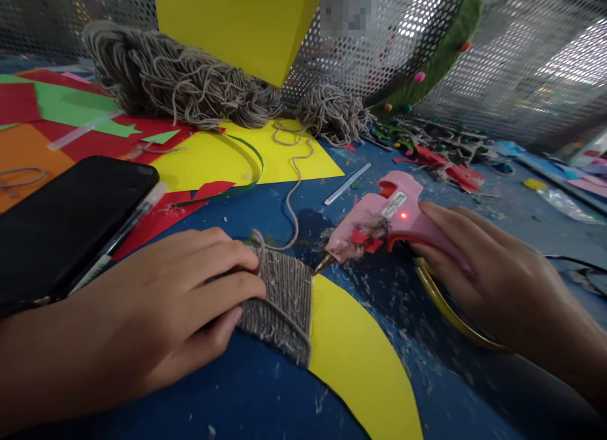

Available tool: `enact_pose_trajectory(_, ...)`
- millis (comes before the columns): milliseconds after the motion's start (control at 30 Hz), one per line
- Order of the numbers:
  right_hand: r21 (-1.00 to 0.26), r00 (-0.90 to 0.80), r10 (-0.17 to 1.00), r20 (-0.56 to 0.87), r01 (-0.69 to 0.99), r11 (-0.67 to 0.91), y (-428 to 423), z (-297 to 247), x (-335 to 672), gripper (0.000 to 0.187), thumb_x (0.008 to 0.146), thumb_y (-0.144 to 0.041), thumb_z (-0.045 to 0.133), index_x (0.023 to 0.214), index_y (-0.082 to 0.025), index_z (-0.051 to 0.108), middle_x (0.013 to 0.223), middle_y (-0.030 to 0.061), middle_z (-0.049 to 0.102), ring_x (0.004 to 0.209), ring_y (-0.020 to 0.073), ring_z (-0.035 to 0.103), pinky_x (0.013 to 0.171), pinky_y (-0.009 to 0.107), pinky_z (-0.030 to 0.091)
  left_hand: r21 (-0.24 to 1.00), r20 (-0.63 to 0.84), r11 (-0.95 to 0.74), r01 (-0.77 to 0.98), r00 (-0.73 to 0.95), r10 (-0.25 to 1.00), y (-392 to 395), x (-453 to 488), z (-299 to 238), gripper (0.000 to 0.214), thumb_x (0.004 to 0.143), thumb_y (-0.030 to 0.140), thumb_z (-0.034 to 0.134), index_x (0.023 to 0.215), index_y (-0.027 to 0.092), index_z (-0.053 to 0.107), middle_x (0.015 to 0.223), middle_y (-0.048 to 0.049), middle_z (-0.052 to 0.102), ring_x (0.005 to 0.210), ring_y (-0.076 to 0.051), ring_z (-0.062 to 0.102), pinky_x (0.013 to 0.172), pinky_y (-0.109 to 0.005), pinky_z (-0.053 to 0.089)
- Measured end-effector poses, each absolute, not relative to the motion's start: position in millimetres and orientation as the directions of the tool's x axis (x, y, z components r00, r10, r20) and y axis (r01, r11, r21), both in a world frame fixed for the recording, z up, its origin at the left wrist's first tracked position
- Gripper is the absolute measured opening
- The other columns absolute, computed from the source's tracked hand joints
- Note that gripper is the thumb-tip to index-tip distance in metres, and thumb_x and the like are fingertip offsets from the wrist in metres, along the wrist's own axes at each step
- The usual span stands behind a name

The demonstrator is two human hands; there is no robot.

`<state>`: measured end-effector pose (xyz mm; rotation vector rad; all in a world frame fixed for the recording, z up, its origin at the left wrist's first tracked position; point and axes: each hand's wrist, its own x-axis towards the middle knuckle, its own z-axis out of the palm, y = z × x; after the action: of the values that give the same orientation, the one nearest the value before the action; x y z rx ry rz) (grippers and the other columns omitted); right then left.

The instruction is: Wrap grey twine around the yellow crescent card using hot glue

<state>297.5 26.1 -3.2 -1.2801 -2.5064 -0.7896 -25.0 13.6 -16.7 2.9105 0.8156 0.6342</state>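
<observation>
A curved yellow card strip (363, 348) lies on the blue table, its left part wrapped in close turns of grey yarn (289, 294). My left hand (184, 301) presses on the wrapped part, fingers closed on the yarn-covered strip. From there a loose strand runs up toward the yarn heap behind. In my right hand (478, 263) is a pink glue gun (379, 219) with a small red light lit. Its metal nozzle points down-left and meets the edge where the yarn ends and bare yellow card begins. Red scraps and grey fuzz stick to the gun's front.
A black phone (71, 219) and a pen (123, 231) lie at left beside coloured paper. Behind are a large yarn skein (180, 79), a smaller yarn heap (334, 111) and a glue stick (348, 184). A yellow ring (450, 310) lies under my right hand.
</observation>
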Motion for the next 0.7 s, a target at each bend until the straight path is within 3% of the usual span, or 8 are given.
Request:
enact_pose_trajectory(167, 0.339, -0.553, 0.712, 0.432, 0.831, 0.44, 26.0, -1.1, 295.5, 0.039, 0.092, -0.034, 0.033, 0.113, -0.008, 0.051, 0.092, 0.0147, 0.062, 0.079, 0.0222, 0.061, 0.063, 0.03, 0.048, 0.113, 0.358, -0.887, 0.448, 0.814, 0.457, 16.5, -28.2, -15.3, 0.024, 0.088, 0.013, 0.037, 0.104, 0.021, 0.053, 0.102, -0.0021, 0.056, 0.093, -0.02, 0.048, 0.081, -0.032, 0.04)
enact_pose_trajectory(267, 0.293, -0.471, 0.77, 0.431, 0.88, 0.375, 30.6, 3.0, 298.9, 0.051, 0.09, -0.046, 0.031, 0.116, -0.006, 0.048, 0.096, 0.018, 0.061, 0.085, 0.0264, 0.06, 0.067, 0.034, 0.049, 0.113, 0.355, -0.886, 0.45, 0.814, 0.459, 17.2, -27.6, -14.3, 0.024, 0.088, 0.013, 0.038, 0.104, 0.021, 0.054, 0.102, -0.0021, 0.058, 0.092, -0.02, 0.051, 0.078, -0.032, 0.042)
enact_pose_trajectory(400, 0.206, -0.194, 0.896, 0.4, 0.971, 0.118, 46.0, 9.7, 320.7, 0.058, 0.084, -0.05, 0.034, 0.121, -0.007, 0.045, 0.11, 0.022, 0.057, 0.099, 0.0311, 0.056, 0.077, 0.04, 0.045, 0.118, 0.37, -0.867, 0.484, 0.789, 0.49, 15.6, -25.0, -13.9, 0.025, 0.089, 0.015, 0.037, 0.107, 0.02, 0.053, 0.104, -0.0022, 0.059, 0.096, -0.02, 0.051, 0.083, -0.032, 0.043)
enact_pose_trajectory(533, 0.183, 0.07, 0.956, 0.285, 0.975, -0.126, 64.5, 9.3, 362.5, 0.048, 0.08, -0.048, 0.037, 0.112, -0.013, 0.049, 0.097, 0.017, 0.06, 0.084, 0.0274, 0.057, 0.069, 0.037, 0.043, 0.122, 0.36, -0.866, 0.485, 0.792, 0.494, 14.0, -25.7, -14.0, 0.034, 0.089, 0.014, 0.036, 0.122, 0.019, 0.046, 0.112, -0.0028, 0.057, 0.105, -0.017, 0.05, 0.094, -0.031, 0.04)
enact_pose_trajectory(633, 0.227, 0.058, 0.978, 0.199, 0.968, -0.104, 75.0, 3.6, 390.5, 0.041, 0.081, -0.05, 0.035, 0.094, -0.015, 0.052, 0.078, 0.0126, 0.059, 0.068, 0.0232, 0.055, 0.064, 0.037, 0.043, 0.16, 0.334, -0.858, 0.488, 0.792, 0.512, 14.1, -27.8, -14.7, 0.044, 0.089, 0.015, 0.036, 0.133, 0.02, 0.035, 0.123, -0.003, 0.052, 0.113, -0.015, 0.047, 0.099, -0.029, 0.038)
enact_pose_trajectory(700, 0.242, -0.019, 0.982, 0.186, 0.97, -0.027, 78.1, 2.6, 394.2, 0.04, 0.081, -0.049, 0.033, 0.086, -0.015, 0.054, 0.078, 0.0143, 0.057, 0.075, 0.026, 0.056, 0.07, 0.041, 0.044, 0.192, 0.317, -0.845, 0.498, 0.784, 0.534, 14.7, -28.8, -15.0, 0.047, 0.089, 0.016, 0.037, 0.135, 0.022, 0.032, 0.127, -0.0029, 0.05, 0.115, -0.016, 0.046, 0.099, -0.029, 0.039)
